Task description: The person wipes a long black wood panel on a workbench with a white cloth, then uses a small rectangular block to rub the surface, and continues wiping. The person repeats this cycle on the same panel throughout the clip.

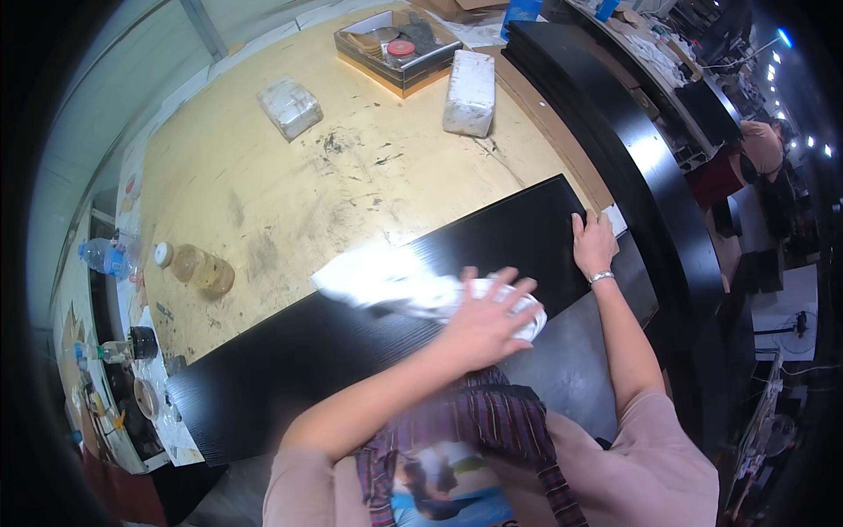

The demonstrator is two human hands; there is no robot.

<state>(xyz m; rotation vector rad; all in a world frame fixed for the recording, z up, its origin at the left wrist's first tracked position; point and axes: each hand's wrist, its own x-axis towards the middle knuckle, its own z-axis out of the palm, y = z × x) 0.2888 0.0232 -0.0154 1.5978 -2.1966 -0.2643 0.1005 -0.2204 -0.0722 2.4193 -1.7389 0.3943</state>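
A long black wood-grain panel [351, 347] lies slantwise across the near part of the table, overhanging its near edge. On its upper face is a crumpled white cloth [386, 281], blurred by motion. My left hand [492, 321] presses on the bunched end of the cloth with the fingers spread over it, and it too is slightly smeared. My right hand [594, 243], a bracelet at its wrist, grips the panel's right end; the thumb side rests on the top face and some fingertips are hidden. Something white sticks out beside that hand.
Two plastic-wrapped blocks [291, 107] [470, 93] and an open box of tins [399, 53] stand on the stained table [351, 184]. A bottle of yellowish liquid [202, 269] lies at left. Stacked black panels [615, 132] run along the right; another person [762, 145] is beyond.
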